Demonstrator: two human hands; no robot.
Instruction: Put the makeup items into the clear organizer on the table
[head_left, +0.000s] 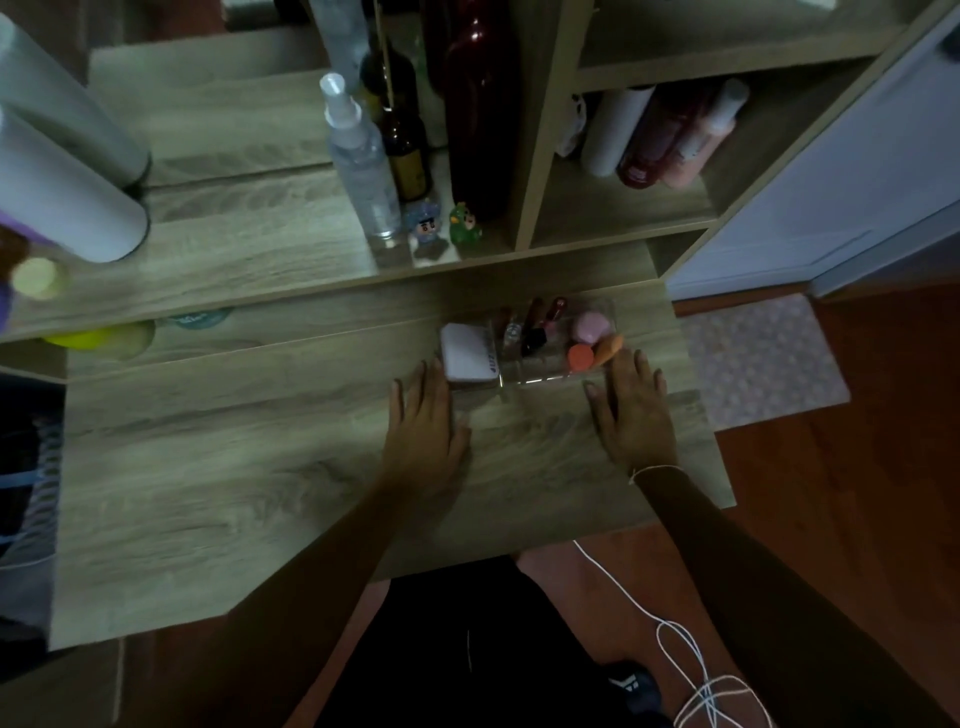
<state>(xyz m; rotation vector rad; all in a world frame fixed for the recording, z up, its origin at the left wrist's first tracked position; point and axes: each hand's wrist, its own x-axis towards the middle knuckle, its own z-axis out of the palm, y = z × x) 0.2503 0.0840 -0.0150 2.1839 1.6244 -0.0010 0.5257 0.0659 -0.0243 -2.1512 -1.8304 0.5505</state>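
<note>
Resting flat, both hands' fingers (631, 371) just before clear organizer (550, 376).

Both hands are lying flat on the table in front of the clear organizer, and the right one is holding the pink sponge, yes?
Not quite. In the head view the right hand holds nothing; the pink sponge already sits in the clear organizer. The left hand lies flat too, both on the table.

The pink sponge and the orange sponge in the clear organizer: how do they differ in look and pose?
The pink sponge is rounded and plump; the orange sponge is slimmer and tapers to a point. The pink sponge sits farther back in the clear organizer; the orange sponge lies tilted at the front right corner, close to the right hand. Both share the organizer's right end.
</note>
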